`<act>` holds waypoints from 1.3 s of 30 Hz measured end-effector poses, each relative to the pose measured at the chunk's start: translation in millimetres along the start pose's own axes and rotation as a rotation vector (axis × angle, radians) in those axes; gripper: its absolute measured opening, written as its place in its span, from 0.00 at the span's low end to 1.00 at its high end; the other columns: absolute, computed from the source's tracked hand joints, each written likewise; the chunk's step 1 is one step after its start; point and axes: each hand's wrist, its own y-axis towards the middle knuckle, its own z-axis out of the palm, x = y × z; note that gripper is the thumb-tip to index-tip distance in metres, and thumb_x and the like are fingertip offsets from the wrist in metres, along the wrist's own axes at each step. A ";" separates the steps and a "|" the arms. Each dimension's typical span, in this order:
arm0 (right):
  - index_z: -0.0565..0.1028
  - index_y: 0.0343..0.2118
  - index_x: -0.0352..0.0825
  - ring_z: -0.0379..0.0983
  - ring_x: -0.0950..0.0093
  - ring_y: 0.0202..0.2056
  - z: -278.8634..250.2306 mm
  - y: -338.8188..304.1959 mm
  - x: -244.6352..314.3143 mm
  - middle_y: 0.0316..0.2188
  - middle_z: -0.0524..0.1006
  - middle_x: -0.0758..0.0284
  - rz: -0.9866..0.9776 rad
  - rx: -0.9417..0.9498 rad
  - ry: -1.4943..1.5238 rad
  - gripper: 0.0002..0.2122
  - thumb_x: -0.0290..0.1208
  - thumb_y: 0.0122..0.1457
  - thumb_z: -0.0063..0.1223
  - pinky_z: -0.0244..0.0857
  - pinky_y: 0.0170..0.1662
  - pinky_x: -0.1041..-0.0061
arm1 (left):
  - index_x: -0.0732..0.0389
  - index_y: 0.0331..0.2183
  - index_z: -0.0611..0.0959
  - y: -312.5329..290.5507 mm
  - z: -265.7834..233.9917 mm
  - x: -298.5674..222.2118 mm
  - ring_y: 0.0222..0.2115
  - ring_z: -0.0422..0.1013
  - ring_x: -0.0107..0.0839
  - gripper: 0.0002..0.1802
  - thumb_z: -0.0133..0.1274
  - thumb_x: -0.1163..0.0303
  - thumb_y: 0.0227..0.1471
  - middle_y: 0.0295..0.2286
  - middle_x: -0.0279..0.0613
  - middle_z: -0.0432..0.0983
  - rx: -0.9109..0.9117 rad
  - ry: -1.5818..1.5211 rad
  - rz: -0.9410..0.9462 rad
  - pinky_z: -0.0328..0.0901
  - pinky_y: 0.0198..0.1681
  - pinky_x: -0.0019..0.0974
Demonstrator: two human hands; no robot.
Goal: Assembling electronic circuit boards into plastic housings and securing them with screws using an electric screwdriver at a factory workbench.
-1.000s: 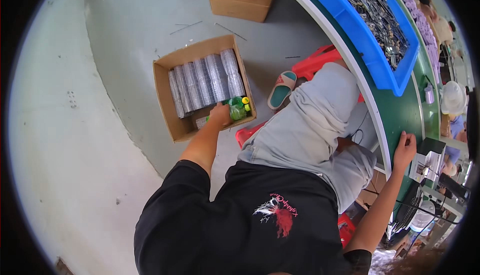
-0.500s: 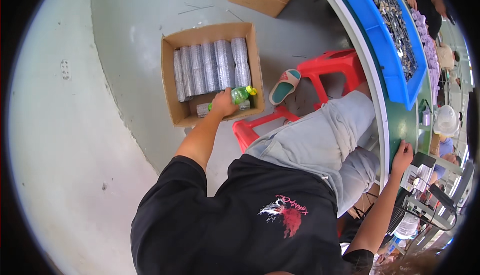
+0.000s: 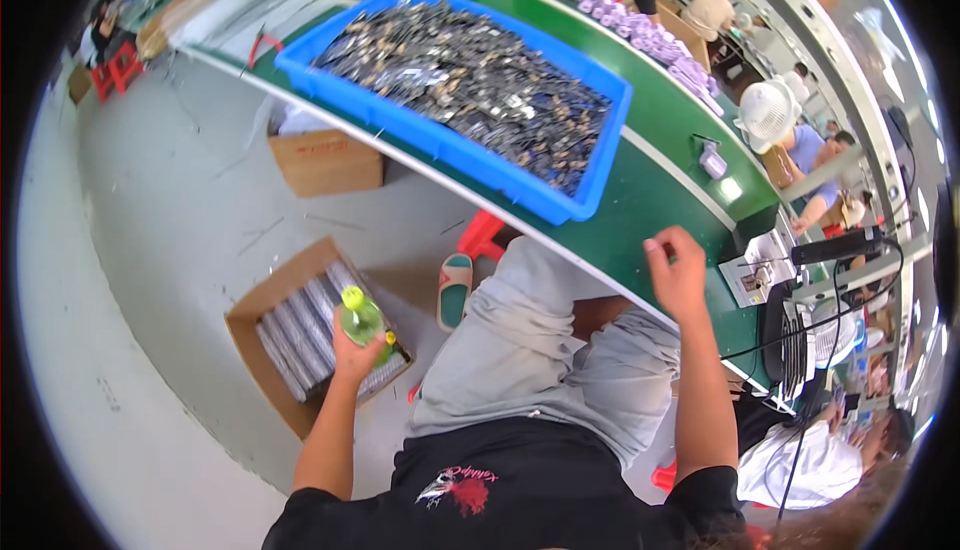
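In my left hand (image 3: pixel 355 355) is a green plastic bottle (image 3: pixel 362 322) with a yellow cap, my fingers wrapped round its side. It is above a brown cardboard box (image 3: pixel 262 312) on the floor that contains several rolls of clear bubble wrap (image 3: pixel 300 325). A second yellow cap (image 3: pixel 390 337) with some green below it shows just beyond my hand; whether it belongs to another bottle, I cannot tell. My right hand (image 3: pixel 677 265) hovers over the green worktable (image 3: pixel 640 215) near its edge, fingers loosely bent and thumb apart, nothing visible in it.
A large blue tray (image 3: pixel 560 205) heaped with small dark metallic parts stands on the table. Lilac parts (image 3: pixel 650 40) lie beyond it. Nearby are a red stool (image 3: pixel 482 235), a slipper (image 3: pixel 455 290), another carton (image 3: pixel 325 162), a fan (image 3: pixel 768 113) and cables. Several people work around.
My view has swung toward the table. The bottle is lifted and stands more upright in my left hand. My right hand has come off the table edge.
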 end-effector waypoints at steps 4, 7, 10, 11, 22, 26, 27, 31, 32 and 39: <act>0.77 0.35 0.33 0.76 0.65 0.30 2.4 4.9 85.3 0.31 0.77 0.61 -0.322 0.257 0.240 0.09 0.26 0.53 0.65 0.71 0.33 0.70 | 0.62 0.51 0.76 21.5 48.9 -110.3 0.47 0.77 0.44 0.46 0.78 0.53 0.32 0.45 0.46 0.78 0.421 0.112 0.176 0.70 0.52 0.44; 0.77 0.39 0.35 0.75 0.63 0.28 5.2 8.2 123.3 0.28 0.76 0.62 -0.608 0.254 0.286 0.18 0.44 0.55 0.67 0.68 0.31 0.66 | 0.62 0.50 0.79 43.6 105.9 -190.6 0.43 0.79 0.51 0.44 0.77 0.54 0.31 0.42 0.51 0.81 0.648 0.219 0.378 0.73 0.48 0.46; 0.77 0.33 0.36 0.72 0.62 0.23 -10.9 12.6 125.8 0.21 0.72 0.65 -0.567 0.390 0.248 0.16 0.45 0.57 0.65 0.64 0.28 0.63 | 0.61 0.48 0.80 49.7 149.0 -237.3 0.38 0.81 0.50 0.41 0.77 0.55 0.31 0.39 0.50 0.82 0.665 0.169 0.359 0.75 0.44 0.45; 0.76 0.30 0.37 0.71 0.61 0.21 -16.2 14.7 120.2 0.19 0.71 0.65 -0.542 0.365 0.204 0.15 0.45 0.57 0.65 0.64 0.27 0.63 | 0.61 0.48 0.80 50.9 157.0 -246.9 0.38 0.81 0.50 0.41 0.77 0.54 0.32 0.39 0.50 0.82 0.664 0.211 0.352 0.75 0.43 0.45; 0.82 0.36 0.39 0.75 0.62 0.33 -88.0 12.9 48.2 0.31 0.79 0.65 -0.631 0.477 0.512 0.09 0.36 0.54 0.67 0.67 0.33 0.64 | 0.69 0.56 0.73 81.2 246.8 -240.3 0.47 0.71 0.31 0.49 0.73 0.46 0.43 0.48 0.42 0.76 1.778 -0.538 -0.180 0.65 0.53 0.39; 0.81 0.35 0.34 0.75 0.62 0.32 -99.5 6.0 27.2 0.32 0.78 0.63 -0.405 0.328 0.421 0.09 0.31 0.53 0.66 0.69 0.32 0.64 | 0.70 0.58 0.70 92.4 266.7 -256.2 0.50 0.71 0.34 0.51 0.73 0.47 0.43 0.50 0.46 0.74 1.666 -0.443 -0.292 0.63 0.56 0.39; 0.81 0.35 0.34 0.75 0.62 0.32 -100.7 6.7 19.6 0.32 0.78 0.63 -0.416 0.333 0.435 0.09 0.31 0.53 0.66 0.69 0.32 0.64 | 0.70 0.58 0.70 93.5 270.1 -259.5 0.50 0.71 0.34 0.51 0.73 0.47 0.43 0.50 0.46 0.74 1.649 -0.436 -0.296 0.63 0.56 0.39; 0.81 0.35 0.34 0.76 0.62 0.35 -99.1 -2.8 0.3 0.35 0.78 0.61 -0.384 0.403 0.374 0.09 0.28 0.51 0.67 0.71 0.35 0.65 | 0.71 0.58 0.70 100.2 279.9 -252.1 0.52 0.70 0.33 0.53 0.73 0.45 0.42 0.53 0.46 0.73 1.665 -0.300 -0.290 0.64 0.56 0.40; 0.81 0.35 0.34 0.76 0.62 0.36 -99.4 -0.8 0.9 0.36 0.78 0.60 -0.474 0.346 0.473 0.10 0.29 0.50 0.68 0.71 0.35 0.65 | 0.71 0.59 0.70 102.0 281.9 -244.3 0.52 0.69 0.34 0.54 0.73 0.44 0.42 0.53 0.46 0.73 1.770 -0.366 -0.399 0.63 0.57 0.40; 0.81 0.29 0.35 0.74 0.62 0.25 -94.2 3.4 -2.4 0.25 0.75 0.63 -0.397 0.257 0.512 0.15 0.42 0.49 0.71 0.67 0.28 0.66 | 0.73 0.61 0.68 94.8 303.0 -251.4 0.57 0.67 0.36 0.59 0.75 0.44 0.39 0.56 0.50 0.71 1.834 -0.396 -0.400 0.59 0.62 0.41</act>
